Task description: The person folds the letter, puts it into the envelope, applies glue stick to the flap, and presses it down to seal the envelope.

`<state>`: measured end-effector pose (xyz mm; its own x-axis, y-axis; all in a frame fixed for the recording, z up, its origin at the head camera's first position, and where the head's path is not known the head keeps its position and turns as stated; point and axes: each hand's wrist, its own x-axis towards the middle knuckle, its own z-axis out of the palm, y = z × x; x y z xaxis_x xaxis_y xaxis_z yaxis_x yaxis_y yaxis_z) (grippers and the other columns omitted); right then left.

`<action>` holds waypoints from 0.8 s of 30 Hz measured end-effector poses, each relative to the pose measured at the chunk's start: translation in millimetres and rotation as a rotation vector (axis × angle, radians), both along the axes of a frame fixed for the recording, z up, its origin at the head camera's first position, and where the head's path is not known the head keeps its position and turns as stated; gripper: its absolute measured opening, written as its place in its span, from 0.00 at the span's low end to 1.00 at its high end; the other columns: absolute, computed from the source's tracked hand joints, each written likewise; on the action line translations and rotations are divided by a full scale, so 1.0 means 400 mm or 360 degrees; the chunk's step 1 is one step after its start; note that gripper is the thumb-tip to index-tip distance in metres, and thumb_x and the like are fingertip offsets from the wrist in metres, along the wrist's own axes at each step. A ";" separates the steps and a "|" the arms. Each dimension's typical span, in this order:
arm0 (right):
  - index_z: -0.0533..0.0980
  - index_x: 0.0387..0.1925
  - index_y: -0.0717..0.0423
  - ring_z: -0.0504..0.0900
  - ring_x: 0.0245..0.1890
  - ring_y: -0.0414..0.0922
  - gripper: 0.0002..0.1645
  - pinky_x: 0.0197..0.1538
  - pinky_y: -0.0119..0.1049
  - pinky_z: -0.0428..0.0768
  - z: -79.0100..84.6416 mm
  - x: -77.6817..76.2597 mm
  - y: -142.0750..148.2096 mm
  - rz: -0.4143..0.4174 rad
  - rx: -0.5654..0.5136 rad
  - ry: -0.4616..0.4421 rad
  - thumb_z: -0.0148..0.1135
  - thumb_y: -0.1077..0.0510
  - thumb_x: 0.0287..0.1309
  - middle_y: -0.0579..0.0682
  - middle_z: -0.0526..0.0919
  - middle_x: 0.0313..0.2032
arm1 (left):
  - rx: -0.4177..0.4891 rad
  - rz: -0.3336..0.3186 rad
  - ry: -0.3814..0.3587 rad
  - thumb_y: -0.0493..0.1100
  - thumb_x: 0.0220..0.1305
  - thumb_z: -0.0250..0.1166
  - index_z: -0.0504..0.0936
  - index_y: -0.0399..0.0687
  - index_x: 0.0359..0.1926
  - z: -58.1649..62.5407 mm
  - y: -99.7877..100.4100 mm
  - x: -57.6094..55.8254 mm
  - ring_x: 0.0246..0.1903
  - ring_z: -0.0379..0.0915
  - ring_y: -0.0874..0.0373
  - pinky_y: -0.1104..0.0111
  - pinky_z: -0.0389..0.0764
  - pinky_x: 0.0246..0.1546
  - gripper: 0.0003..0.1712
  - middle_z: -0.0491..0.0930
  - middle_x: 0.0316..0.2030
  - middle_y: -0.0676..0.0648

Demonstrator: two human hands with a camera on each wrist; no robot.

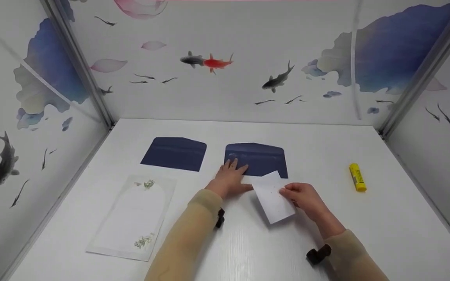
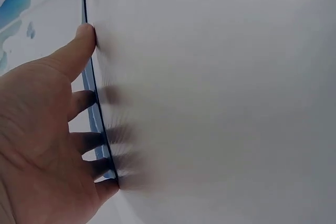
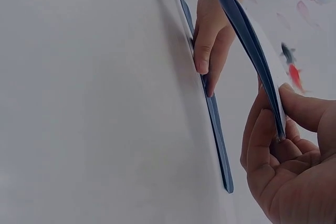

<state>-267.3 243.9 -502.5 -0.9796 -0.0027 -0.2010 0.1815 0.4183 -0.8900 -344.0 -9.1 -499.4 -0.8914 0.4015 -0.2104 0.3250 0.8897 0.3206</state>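
My left hand [image 1: 231, 181] rests with spread fingers on the lower left part of a dark blue envelope [image 1: 264, 156], its flap side pointing away from me. In the left wrist view, the fingertips [image 2: 86, 142] touch the envelope's thin edge-on form. My right hand [image 1: 307, 201] pinches a small white card [image 1: 274, 203] by its right edge, thumb on the white face. The card is tilted and raised over the table, its top corner overlapping the envelope. From the right wrist view, dark blue layers [image 3: 252, 45] show on the card's underside, slightly bowed.
Another dark blue envelope [image 1: 174, 154] lies to the left. Nearer on that side is a translucent-bordered sheet [image 1: 131, 218] with printed green sprigs. A yellow glue stick [image 1: 357, 177] lies at the right. Printed walls [image 1: 225, 97] enclose the white table [image 1: 365, 234].
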 end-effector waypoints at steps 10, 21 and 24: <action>0.81 0.47 0.63 0.74 0.33 0.41 0.17 0.35 0.31 0.75 -0.001 -0.005 0.013 -0.0012 -0.0014 -0.0019 0.66 0.52 0.68 0.45 0.80 0.32 | -0.0104 0.0001 -0.0009 0.72 0.67 0.60 0.56 0.57 0.82 0.009 0.009 0.028 0.82 0.36 0.37 0.47 0.50 0.81 0.51 0.44 0.83 0.38; 0.80 0.50 0.63 0.73 0.35 0.42 0.21 0.37 0.31 0.75 0.008 -0.017 0.042 -0.0031 0.0016 -0.0019 0.65 0.49 0.70 0.45 0.79 0.34 | -0.0189 -0.0002 -0.0088 0.71 0.66 0.62 0.54 0.56 0.82 0.023 0.007 0.113 0.82 0.36 0.36 0.46 0.54 0.79 0.53 0.42 0.82 0.36; 0.80 0.51 0.63 0.74 0.36 0.43 0.22 0.38 0.32 0.76 0.009 -0.020 0.045 -0.0031 0.0025 -0.0040 0.64 0.48 0.70 0.46 0.79 0.35 | -0.0213 -0.0029 -0.0069 0.70 0.67 0.62 0.54 0.54 0.82 0.027 0.006 0.144 0.81 0.38 0.35 0.49 0.54 0.80 0.52 0.44 0.82 0.35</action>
<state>-275.1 261.8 -498.9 -0.9741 0.0199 -0.2253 0.2120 0.4281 -0.8785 -286.3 -6.6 -488.7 -0.8730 0.3835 -0.3013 0.3302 0.9194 0.2137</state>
